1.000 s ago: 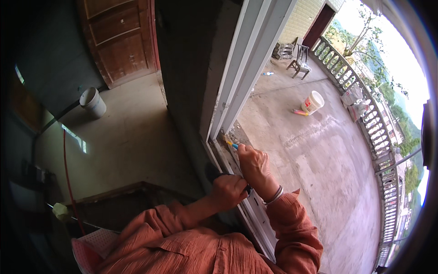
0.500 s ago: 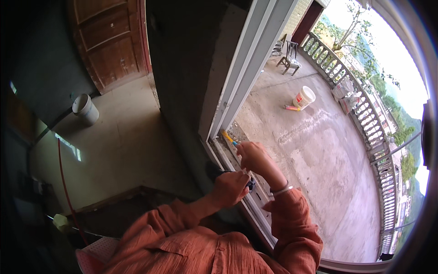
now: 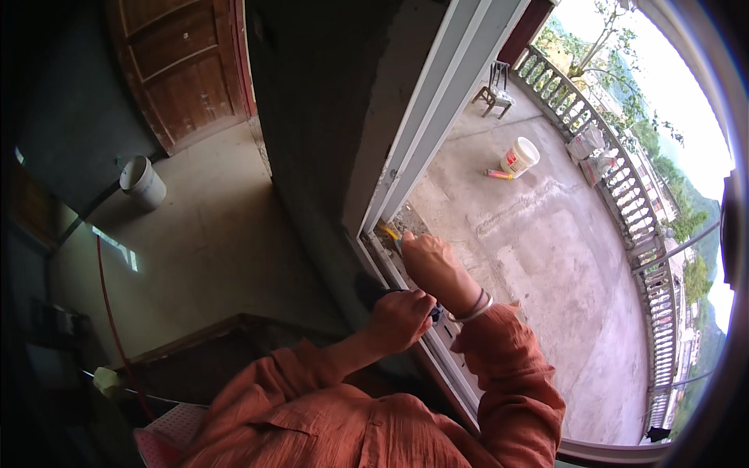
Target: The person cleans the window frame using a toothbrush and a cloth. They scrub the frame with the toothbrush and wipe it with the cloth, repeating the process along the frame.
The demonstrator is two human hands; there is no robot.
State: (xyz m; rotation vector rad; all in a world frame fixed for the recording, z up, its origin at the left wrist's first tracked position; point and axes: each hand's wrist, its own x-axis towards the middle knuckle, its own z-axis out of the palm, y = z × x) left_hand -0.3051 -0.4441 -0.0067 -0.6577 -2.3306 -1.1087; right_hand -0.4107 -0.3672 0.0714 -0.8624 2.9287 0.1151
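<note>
- The white window frame (image 3: 437,132) is running from the top of my view down past my arms, with the rough grey wall (image 3: 328,117) on its indoor side and the concrete balcony floor (image 3: 546,265) spreading out beyond it; I am leaning over its lower rail because that is where both my hands are working.
- My right hand (image 3: 437,269) is lying along the rail with its back toward me, fingers curled down over something near the frame's corner; a bit of yellow, perhaps a tool handle (image 3: 389,232), is poking out past my fingertips, though I cannot make out whether I am actually gripping it. A band is sitting on that wrist.
- My left hand (image 3: 399,318) is closed in a fist around a small dark tool (image 3: 434,313), whose tip is showing just beside my right wrist, pressed against the rail so the two hands are steadying each other.
- A white bucket (image 3: 520,156) is standing well apart on the balcony, and a grey bucket (image 3: 143,181) is sitting indoors by the wooden door (image 3: 187,70).
</note>
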